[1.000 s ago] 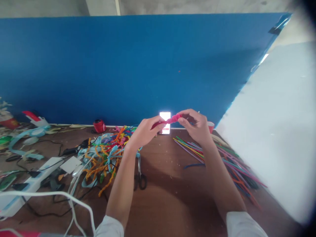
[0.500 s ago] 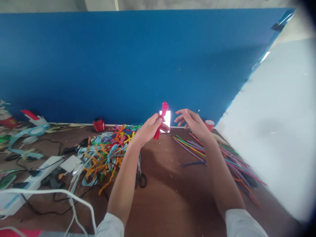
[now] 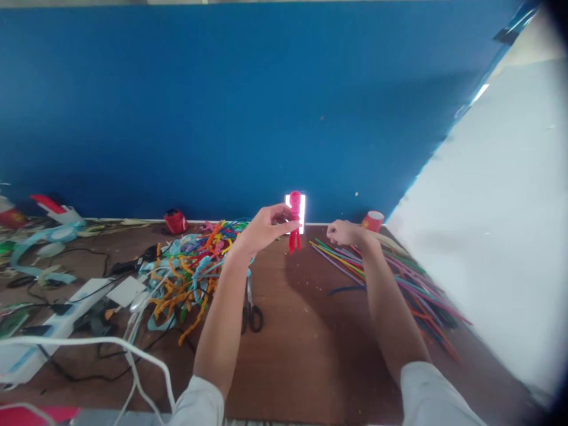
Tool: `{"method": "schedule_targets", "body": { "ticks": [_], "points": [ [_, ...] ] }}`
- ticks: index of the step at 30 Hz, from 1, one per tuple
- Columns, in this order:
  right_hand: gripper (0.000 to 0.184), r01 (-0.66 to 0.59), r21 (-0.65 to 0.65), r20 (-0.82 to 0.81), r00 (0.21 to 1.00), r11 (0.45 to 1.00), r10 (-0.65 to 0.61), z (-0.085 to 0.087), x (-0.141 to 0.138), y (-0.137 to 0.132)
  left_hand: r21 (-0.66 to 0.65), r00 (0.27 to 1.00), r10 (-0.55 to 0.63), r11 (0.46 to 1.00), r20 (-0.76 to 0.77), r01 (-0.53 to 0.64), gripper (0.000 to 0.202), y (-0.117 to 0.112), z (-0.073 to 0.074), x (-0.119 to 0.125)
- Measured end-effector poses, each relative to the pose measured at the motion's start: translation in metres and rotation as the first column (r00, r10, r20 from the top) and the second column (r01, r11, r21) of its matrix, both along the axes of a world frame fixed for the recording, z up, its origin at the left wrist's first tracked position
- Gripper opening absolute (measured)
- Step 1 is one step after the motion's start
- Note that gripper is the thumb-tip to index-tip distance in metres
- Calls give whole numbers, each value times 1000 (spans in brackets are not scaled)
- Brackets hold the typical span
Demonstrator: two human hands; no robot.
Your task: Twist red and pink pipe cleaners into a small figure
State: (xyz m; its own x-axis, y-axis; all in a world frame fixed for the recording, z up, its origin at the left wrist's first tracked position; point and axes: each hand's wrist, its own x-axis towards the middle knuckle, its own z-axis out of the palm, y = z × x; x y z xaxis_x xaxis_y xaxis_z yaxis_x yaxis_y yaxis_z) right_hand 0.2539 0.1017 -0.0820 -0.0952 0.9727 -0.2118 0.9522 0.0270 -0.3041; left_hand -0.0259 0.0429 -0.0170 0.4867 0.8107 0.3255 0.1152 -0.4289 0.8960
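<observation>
My left hand (image 3: 266, 226) pinches a small red pipe-cleaner figure (image 3: 294, 220) and holds it upright above the brown table (image 3: 293, 331), in front of a bright lit phone screen (image 3: 302, 208). My right hand (image 3: 347, 232) is lowered over the near end of a spread of straight coloured pipe cleaners (image 3: 390, 278), its fingers curled; whether it holds one I cannot make out. A tangled heap of bent pipe cleaners (image 3: 195, 266) lies just left of my left arm.
Black-handled scissors (image 3: 251, 310) lie under my left forearm. A power strip (image 3: 48, 331) with cables and a white cord sits at the left. A red cup (image 3: 371, 220) and a small red object (image 3: 176, 221) stand against the blue partition (image 3: 222, 106). A white panel closes the right side.
My right hand let go of the red figure and dropped to the straight pipe cleaners. My left hand turned the figure from lying sideways to standing upright.
</observation>
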Motion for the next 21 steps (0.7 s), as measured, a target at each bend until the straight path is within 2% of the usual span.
{"method": "schedule_targets", "body": {
  "ticks": [5, 8, 10, 15, 21],
  "points": [
    [13, -5, -177, 87, 996, 984, 21, -16, -3, 2, -72, 1000, 2, 997, 11, -1, 23, 4, -4, 0],
    [32, 31, -287, 146, 989, 957, 12, -23, 3, -3, -95, 1000, 7, 995, 14, -5, 28, 3, -2, -3],
    [33, 50, -335, 180, 984, 941, 12, -27, 9, -8, -104, 1000, 11, 995, 4, -11, 30, 2, -2, -5],
    [33, 83, -331, 278, 961, 940, 13, -34, 24, -13, -127, 1000, 7, 992, 12, -6, 33, 7, -3, -5],
    [35, 72, -332, 332, 942, 941, 46, -37, 26, -8, -147, 1000, 18, 989, 12, -16, 31, 1, 1, -6]
  ]
}}
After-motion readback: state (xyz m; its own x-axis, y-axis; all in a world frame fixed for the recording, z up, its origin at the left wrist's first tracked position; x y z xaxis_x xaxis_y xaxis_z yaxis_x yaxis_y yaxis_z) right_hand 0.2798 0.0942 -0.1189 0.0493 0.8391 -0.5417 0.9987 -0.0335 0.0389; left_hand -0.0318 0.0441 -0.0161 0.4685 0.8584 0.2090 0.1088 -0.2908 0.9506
